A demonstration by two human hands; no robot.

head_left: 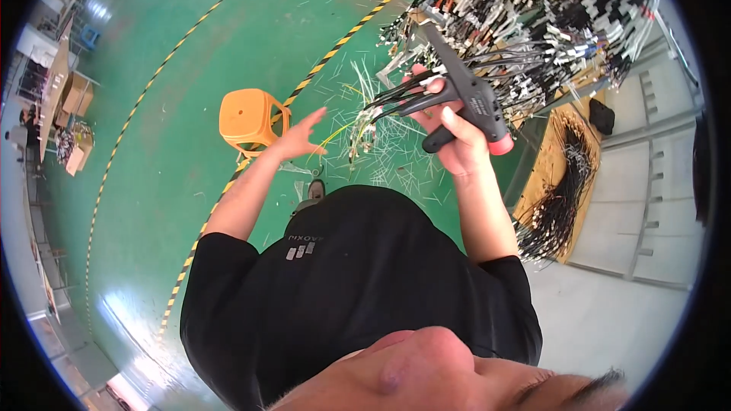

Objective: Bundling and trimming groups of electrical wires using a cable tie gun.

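My right hand (466, 144) is wrapped round the handle of a black cable tie gun (476, 99) with a red knob at its rear end. The gun's long nose points up and away, toward the hanging cables. Several black cables (407, 95) with white connectors and a few yellow-green wires stick out to the left beside the gun. Whether my right fingers also grip these cables cannot be made out. Just left of the cable ends, my left hand (297, 137) is held in the air, fingers spread and nothing in it.
A dense mass of cables with white connectors (533, 15) fills the far right. Below it, more black cables lie on a wooden board (582, 183). An orange stool (247, 118) stands left of my left hand. White plastic offcuts (396, 164) litter the green floor near striped tape (335, 49).
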